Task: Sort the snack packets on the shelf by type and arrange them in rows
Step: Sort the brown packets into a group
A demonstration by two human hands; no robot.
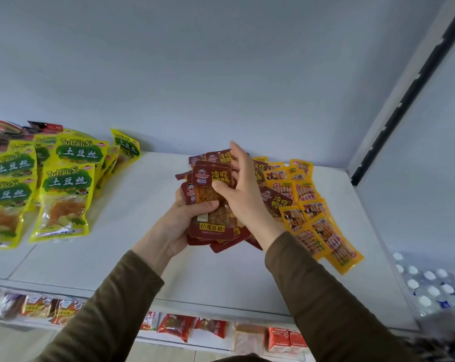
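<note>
Left hand [187, 218] curled underneath, right hand [243, 189] above, thumb down, fingers spread.

Shelf [148, 257]: white | left packets [64, 194]: yellow, green label patch, white lettering | middle packets [210, 202]: dark red, yellow lettering, orange contents | right packets [323, 231]: orange-yellow, striped sticks pictured | sleeves [333, 296]: olive-brown

You face a white shelf board [148, 259] backed by a pale blue-grey wall [195, 74]. A black slotted upright [406, 92] runs up the white side panel [417, 178] to your right.
</note>
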